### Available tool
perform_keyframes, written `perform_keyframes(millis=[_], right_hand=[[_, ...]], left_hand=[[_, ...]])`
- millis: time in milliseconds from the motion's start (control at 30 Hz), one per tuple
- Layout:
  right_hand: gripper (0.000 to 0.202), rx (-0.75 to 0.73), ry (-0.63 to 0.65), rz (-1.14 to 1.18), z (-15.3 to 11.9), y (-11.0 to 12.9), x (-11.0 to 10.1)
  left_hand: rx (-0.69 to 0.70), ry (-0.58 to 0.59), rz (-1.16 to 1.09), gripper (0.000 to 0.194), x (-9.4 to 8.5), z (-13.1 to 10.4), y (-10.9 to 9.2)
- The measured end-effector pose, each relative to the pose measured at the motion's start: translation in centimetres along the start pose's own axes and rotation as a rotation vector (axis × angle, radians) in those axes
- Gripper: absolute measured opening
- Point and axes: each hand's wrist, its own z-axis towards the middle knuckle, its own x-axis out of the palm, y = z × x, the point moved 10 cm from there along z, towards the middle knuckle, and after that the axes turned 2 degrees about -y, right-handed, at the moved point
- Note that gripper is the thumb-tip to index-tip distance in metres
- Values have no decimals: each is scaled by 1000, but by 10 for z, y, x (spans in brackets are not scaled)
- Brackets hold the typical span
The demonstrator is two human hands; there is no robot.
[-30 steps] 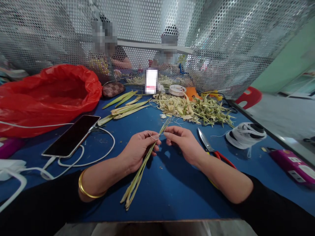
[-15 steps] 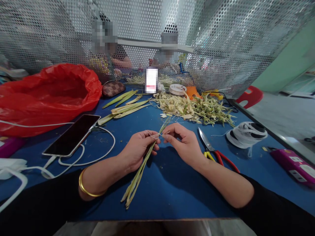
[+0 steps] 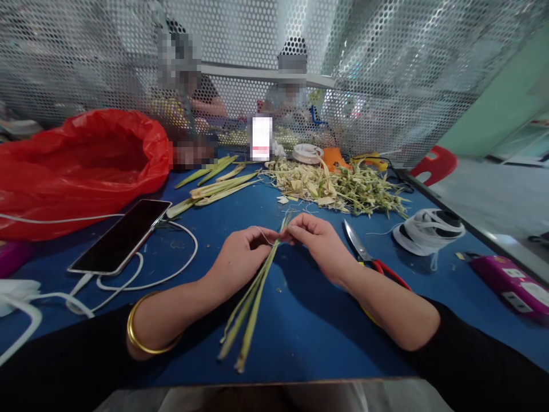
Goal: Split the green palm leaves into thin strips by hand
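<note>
Blue tabletop (image 3: 317, 343) behind perforated metal screen (image 3: 240, 34), slender green stalks (image 3: 251, 303) pinched near their tips by left hand (image 3: 242, 257) and right hand (image 3: 315, 240), fingertips nearly together, thin thread (image 3: 262, 233) held at left, dry husk heap (image 3: 334, 189) beyond.

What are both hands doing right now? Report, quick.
Left hand: closed on the thin green plant stalks, fine white thread looping over it.
Right hand: closed, fingertips pinched at the stalks; exact grip cannot be told.
</note>
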Motion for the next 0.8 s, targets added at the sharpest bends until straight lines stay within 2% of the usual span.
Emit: perform_keyframes(millis=[133,233,367,533,667,800], right_hand=[[14,61,16,60,1,-8,1],[15,64,27,54,0,-9,2],[14,79,26,37,0,-10,2],[14,57,38,13,0,-8,4],[15,75,98,38,-2,-10,10],[15,140,133,154,-5,-14,14]], left_hand=[[195,-94,184,29,-10,-4,-22],[232,-128,163,17,-14,-3,-27],[114,-132,-123,20,-17,5,-13],[-29,44,-616,27,-1,14,2],[-75,167,-770,31,12,15,0],[-104,172,-783,38,15,15,1]])
